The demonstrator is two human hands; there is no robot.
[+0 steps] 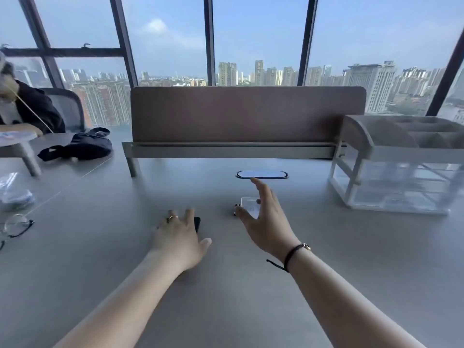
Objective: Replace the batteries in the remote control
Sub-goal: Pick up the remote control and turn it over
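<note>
A black remote control (197, 223) lies on the grey desk (226, 285), mostly hidden under my left hand (179, 238), whose spread fingers rest flat over it. To the right sits a small clear plastic battery pack (247, 205) with a dark battery end showing at its left edge. My right hand (266, 222) hovers over this pack with fingers apart, the thumb touching its near left corner. Neither hand has lifted anything.
A brown divider panel (247, 114) stands at the back, with an oval cable grommet (262, 174) in front. A clear organiser box (399, 164) stands at right. Glasses (16, 226), a plastic bag (15, 192) and a dark bag (80, 145) lie left, near a seated person (27, 106).
</note>
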